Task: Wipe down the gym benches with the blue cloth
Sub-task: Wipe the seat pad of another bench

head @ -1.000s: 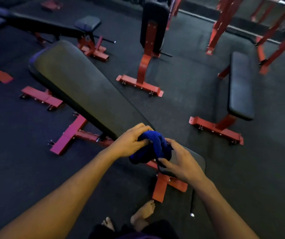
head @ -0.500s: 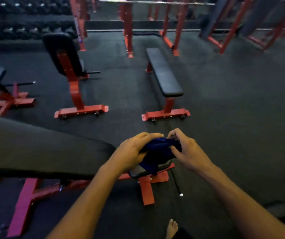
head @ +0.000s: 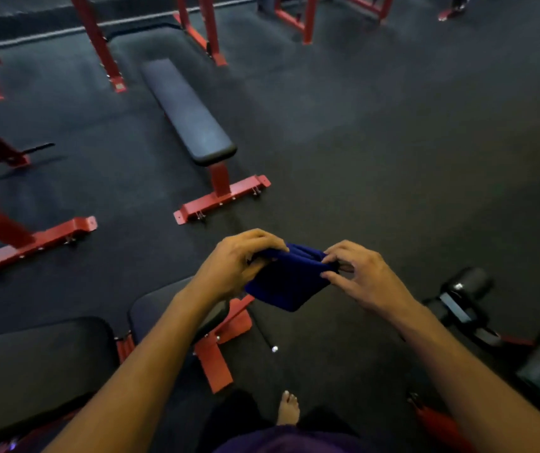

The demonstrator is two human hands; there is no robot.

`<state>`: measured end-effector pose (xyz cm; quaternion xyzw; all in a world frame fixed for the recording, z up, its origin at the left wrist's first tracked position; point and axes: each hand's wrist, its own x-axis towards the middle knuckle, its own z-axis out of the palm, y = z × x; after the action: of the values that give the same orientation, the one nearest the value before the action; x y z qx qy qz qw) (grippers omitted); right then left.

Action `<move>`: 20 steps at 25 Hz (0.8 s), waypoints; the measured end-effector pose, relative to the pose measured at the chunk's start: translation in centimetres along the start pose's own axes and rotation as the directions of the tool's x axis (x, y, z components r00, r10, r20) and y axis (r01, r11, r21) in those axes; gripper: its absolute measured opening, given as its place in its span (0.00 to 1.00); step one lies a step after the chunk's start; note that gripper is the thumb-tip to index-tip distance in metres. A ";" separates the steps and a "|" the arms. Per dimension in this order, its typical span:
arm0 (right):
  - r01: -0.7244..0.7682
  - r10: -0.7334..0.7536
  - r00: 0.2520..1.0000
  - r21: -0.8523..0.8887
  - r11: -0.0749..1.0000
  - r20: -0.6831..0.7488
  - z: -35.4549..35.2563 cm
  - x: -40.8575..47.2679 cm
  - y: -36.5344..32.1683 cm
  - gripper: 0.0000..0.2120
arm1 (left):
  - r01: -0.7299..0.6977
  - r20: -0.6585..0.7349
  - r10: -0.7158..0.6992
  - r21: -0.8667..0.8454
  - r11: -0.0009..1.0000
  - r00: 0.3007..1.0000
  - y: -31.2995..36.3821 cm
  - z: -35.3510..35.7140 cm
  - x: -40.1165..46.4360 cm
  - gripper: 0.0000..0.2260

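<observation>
The blue cloth [head: 290, 279] hung in mid-air between both hands, folded into a thick pad, above the floor [head: 393, 158] and just past the foot end of the near bench [head: 33, 364]. It looked soft and light, a limp fabric that would sag from any single corner and hold no shape of its own; nothing about it seemed fragile or slippery. Its lower fold drooped toward six o'clock, away from the grip.

The left hand [head: 236, 266] held the cloth at its nine o'clock edge, fingers curled over the top and clamped on the fold. The right hand [head: 360, 276] pinched the three o'clock edge between thumb and fingertips, the remaining fingers loosely spread. In my judgement the best hold for wiping would be a flat palm over the folded pad, fingers wrapped round one edge, so the layers stay together under pressure.

The near bench lay at about eight o'clock from the cloth, its dark padded seat partly under the left forearm, with its red frame [head: 219, 351] showing below. A flat bench [head: 190, 116] stood at eleven o'clock, well apart, on a red foot. Another red-framed bench [head: 10, 237] sat toward nine o'clock, and a padded roller [head: 465, 286] at three o'clock. A bare foot [head: 288, 408] showed at six.
</observation>
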<state>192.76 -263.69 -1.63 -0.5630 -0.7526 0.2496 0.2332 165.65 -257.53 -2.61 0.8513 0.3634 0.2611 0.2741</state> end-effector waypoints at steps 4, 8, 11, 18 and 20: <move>-0.056 0.053 0.993 -0.028 0.998 -0.104 -2.8 2.2 3.8 0.08 | -0.017 0.093 0.015 0.019 1.000 0.996 -2.1 2.1 5.5 0.20; -0.035 0.034 0.996 -0.006 0.999 -0.087 -5.3 7.5 5.5 0.08 | 0.040 0.021 -0.039 -0.053 0.998 0.999 -4.6 2.2 9.7 0.13; -0.005 0.005 1.000 -0.028 1.000 -0.026 -6.4 13.4 7.7 0.09 | 0.090 -0.066 -0.096 -0.076 0.993 0.993 -7.7 1.5 14.3 0.10; 0.106 -0.107 0.980 0.009 0.994 0.169 -5.6 33.3 11.0 0.05 | 0.302 -0.163 -0.300 -0.015 0.953 0.940 -18.7 -5.4 22.4 0.11; 0.188 -0.186 0.955 0.014 0.982 0.229 -5.5 39.9 10.4 0.04 | 0.364 -0.227 -0.354 0.006 0.931 0.907 -21.6 -8.7 23.9 0.12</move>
<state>193.58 -222.11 -1.33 -0.4576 -0.8253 0.2868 0.1649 164.10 -224.28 -4.66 0.7418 0.5482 0.2906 0.2544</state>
